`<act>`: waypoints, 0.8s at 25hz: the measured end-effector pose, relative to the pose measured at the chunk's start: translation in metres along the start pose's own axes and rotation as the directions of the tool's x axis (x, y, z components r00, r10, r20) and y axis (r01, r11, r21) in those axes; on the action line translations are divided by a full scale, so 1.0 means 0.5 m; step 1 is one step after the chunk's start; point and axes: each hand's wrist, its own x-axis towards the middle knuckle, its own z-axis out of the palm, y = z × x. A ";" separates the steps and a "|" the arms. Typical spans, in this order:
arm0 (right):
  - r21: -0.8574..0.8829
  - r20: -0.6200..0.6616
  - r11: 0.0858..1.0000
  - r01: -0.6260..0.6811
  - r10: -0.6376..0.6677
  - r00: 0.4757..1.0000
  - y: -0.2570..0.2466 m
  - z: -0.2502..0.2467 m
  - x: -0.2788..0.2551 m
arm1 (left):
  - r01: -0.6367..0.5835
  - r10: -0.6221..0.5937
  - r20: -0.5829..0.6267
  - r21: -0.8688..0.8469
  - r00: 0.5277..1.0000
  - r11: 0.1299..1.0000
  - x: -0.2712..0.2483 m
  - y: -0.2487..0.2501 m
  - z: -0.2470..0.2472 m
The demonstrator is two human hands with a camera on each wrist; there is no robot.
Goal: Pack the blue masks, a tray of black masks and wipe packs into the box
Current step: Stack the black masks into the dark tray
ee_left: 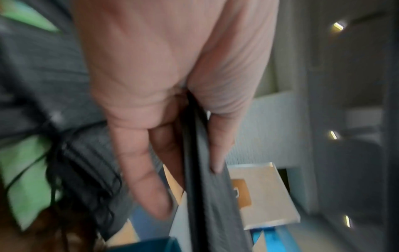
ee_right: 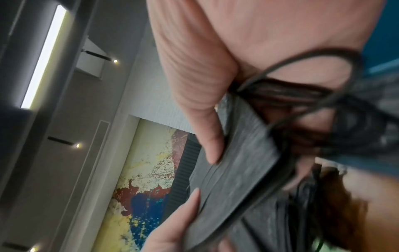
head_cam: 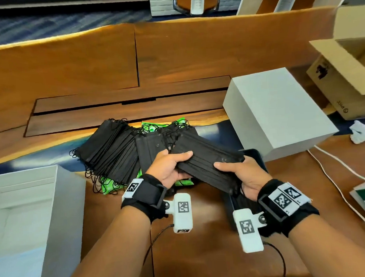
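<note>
Both hands hold one small stack of black masks above the table. My left hand grips its left end, thumb on top; my right hand grips its right end over a dark tray. The left wrist view shows the black masks pinched between thumb and fingers. The right wrist view shows the black masks with ear loops trailing. More black masks lie fanned on green wipe packs. An open white box stands at the lower left.
A closed white box stands to the right of the masks. An open cardboard box sits at the far right. A white cable and crumpled tissue lie on the wooden table.
</note>
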 end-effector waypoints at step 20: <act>-0.741 -0.032 0.668 0.075 -0.146 0.989 0.057 -0.187 0.005 | -0.312 0.377 0.190 0.903 0.906 0.294 0.067 -0.102 0.198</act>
